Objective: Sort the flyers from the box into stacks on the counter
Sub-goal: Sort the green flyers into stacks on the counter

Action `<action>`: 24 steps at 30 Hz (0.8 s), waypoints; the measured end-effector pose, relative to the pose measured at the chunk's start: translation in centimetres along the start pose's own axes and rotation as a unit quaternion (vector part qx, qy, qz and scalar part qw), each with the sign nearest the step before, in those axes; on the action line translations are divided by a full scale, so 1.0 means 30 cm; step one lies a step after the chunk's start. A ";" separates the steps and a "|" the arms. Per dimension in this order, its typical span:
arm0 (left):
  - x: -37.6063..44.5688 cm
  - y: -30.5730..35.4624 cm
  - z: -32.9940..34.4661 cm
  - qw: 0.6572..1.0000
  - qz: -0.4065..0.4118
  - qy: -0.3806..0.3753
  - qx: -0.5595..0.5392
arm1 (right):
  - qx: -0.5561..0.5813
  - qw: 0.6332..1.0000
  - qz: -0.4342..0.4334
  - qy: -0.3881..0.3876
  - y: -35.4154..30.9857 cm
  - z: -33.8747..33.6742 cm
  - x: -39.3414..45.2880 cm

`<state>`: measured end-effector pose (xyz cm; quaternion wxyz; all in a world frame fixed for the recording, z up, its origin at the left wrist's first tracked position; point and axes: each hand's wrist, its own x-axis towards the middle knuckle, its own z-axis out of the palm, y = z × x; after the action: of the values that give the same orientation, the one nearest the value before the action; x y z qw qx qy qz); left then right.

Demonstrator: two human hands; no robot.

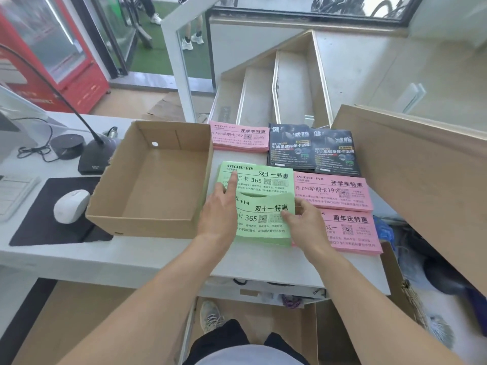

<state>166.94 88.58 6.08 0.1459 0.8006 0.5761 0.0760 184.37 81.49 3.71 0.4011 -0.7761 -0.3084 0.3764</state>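
An open cardboard box [158,185] stands on the white counter [147,256], with no flyers visible inside. Right of it lie two green flyer stacks, one farther [266,177] and one nearer [263,222]. My left hand [221,212] grips the near green stack's left edge, its forefinger stretched onto the farther green stack. My right hand [303,225] holds the near stack's right edge, and the top sheets bow upward between the hands. Pink flyer stacks lie at the back [239,138], at the right [332,191] and at the front right [353,230]. Two black flyer stacks [313,148] lie side by side behind them.
A white mouse [71,205] on a black pad [52,219], a desk microphone base [95,156] and cables sit left of the box. A large cardboard panel [421,175] leans over the counter's right end. Stairs [276,88] rise behind the counter.
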 end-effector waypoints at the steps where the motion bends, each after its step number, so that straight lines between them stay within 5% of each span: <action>1: 0.017 0.002 -0.002 1.000 -0.005 -0.007 -0.001 | -0.005 1.000 0.001 0.004 -0.003 0.003 0.008; 11: 0.042 -0.078 0.068 0.974 0.009 -0.224 0.023 | -0.258 0.966 -0.022 -0.015 0.055 0.011 0.022; 24: 0.093 -0.061 0.081 0.978 0.012 -0.200 0.049 | -0.377 0.924 -0.035 -0.052 0.026 0.066 0.019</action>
<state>166.92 91.39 3.05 0.2181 0.8125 0.5288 -0.1122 183.18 82.33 2.07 0.0752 -0.8380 -0.4748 0.2581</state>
